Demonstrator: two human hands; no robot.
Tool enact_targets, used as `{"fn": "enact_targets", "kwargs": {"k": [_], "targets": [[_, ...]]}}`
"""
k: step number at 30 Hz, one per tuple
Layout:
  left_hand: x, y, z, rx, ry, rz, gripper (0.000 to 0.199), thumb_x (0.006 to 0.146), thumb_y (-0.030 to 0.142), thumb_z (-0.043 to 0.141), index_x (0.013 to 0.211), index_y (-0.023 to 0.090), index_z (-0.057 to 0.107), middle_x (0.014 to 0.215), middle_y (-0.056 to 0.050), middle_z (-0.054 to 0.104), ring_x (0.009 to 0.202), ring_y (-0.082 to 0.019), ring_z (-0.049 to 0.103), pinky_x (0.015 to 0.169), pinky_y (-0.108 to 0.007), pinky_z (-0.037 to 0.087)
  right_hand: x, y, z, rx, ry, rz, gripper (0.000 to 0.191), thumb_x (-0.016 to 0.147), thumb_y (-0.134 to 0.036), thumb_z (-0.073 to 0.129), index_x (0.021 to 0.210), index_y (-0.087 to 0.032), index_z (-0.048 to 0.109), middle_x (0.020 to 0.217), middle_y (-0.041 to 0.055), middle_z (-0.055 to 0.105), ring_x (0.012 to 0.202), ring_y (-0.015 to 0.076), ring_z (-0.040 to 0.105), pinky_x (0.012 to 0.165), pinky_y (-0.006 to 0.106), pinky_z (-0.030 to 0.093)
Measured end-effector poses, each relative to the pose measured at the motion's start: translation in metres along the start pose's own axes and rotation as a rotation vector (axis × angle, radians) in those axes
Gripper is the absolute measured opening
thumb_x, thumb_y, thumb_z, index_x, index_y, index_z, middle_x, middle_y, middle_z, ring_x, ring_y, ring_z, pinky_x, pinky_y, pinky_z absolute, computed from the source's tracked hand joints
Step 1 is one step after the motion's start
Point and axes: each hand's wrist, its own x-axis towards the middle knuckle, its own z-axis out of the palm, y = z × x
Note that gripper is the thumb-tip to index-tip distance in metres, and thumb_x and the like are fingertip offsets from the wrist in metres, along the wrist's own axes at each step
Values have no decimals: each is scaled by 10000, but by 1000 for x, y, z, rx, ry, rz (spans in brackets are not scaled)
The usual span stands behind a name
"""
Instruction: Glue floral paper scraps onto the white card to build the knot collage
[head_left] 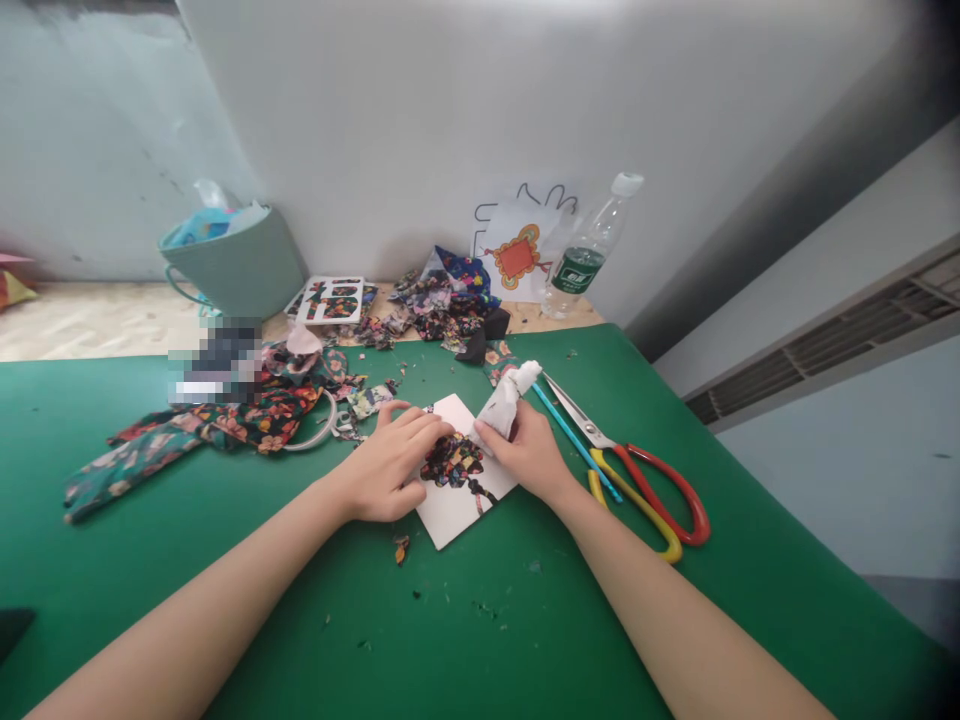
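Note:
A white square card [444, 518] lies tilted on the green mat, with dark floral fabric scraps [453, 460] covering its middle. Resting on the card's left side is my left hand [397, 462]; its fingers are stretched over the card, fingertips at the fabric, thumb apart. My right hand [532, 450] is closed round a crumpled white squeeze tube [501, 405], over the card's upper right edge. The tube's lower end points down at the fabric and is partly hidden by my fingers. Just right of that hand are a blue pencil [576, 440] and scissors [660, 490] with red and yellow handles.
Floral cloth [247, 425] and a white ring [319, 425] lie left. Behind are a green basket [232, 262], a decorated card [335, 300], a fabric scrap heap [442, 300], a knot picture [517, 255] and a transparent bottle [589, 260]. Small scraps dot the green mat [300, 640].

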Motion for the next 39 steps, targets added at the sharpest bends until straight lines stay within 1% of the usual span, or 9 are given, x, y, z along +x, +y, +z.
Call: {"fn": "enact_targets", "kwargs": {"k": [7,14,21,28,30,32,34,36,39], "targets": [[0,0,-1,-7,9,-1,596,559,205,378,1153,164,356,1099,-113,489,984,-265,428,951,-474,182,0,1,0,54,-7,15,151,679,-298,573,733,-192,481,628,7,577,560,169,535,509,282,411],[-1,0,1,-23,38,-8,599,566,210,386,1162,160,346,1064,-108,495,983,-261,445,960,-476,179,1,11,3,200,8,122,214,671,-350,594,766,-173,522,731,40,609,667,201,561,612,324,442],[-4,-3,1,-5,189,-43,565,612,181,397,1170,143,321,1182,-124,428,1120,-254,373,966,-433,223,3,11,3,299,43,146,209,695,-364,576,779,-173,561,750,44,630,718,216,570,676,350,443],[-10,10,4,235,329,-120,366,732,282,464,1068,141,433,1044,-128,509,966,-268,457,871,-438,318,4,9,3,297,181,143,231,675,-357,609,787,-161,561,770,60,628,723,219,589,687,362,463],[-12,16,-1,232,318,-122,412,723,346,498,1076,141,439,1034,-129,518,968,-273,463,873,-439,320,4,5,2,357,194,125,239,694,-360,591,823,-159,580,846,73,638,772,217,597,724,368,469],[-15,22,-10,219,246,-71,405,740,369,499,1081,160,444,1013,-107,540,968,-257,476,909,-439,299,5,3,1,432,180,108,267,721,-361,565,899,-162,585,943,81,631,818,212,602,747,370,480],[-17,27,-17,223,236,-156,493,727,461,520,1109,162,432,1035,-110,536,989,-269,467,905,-443,305,4,1,0,487,141,117,278,738,-370,548,921,-163,578,925,78,633,787,206,614,720,372,500],[-20,30,-19,239,233,-313,740,640,610,553,1195,153,376,1118,-138,491,1046,-313,429,890,-468,316,3,2,0,488,108,121,273,739,-375,549,906,-161,576,854,68,639,744,206,622,706,377,510],[-26,33,-9,236,196,-475,1000,501,716,578,1287,168,292,1212,-163,418,1120,-364,372,903,-510,298,1,2,0,401,133,85,277,733,-375,554,910,-166,597,918,80,642,850,226,612,802,395,477]]}}
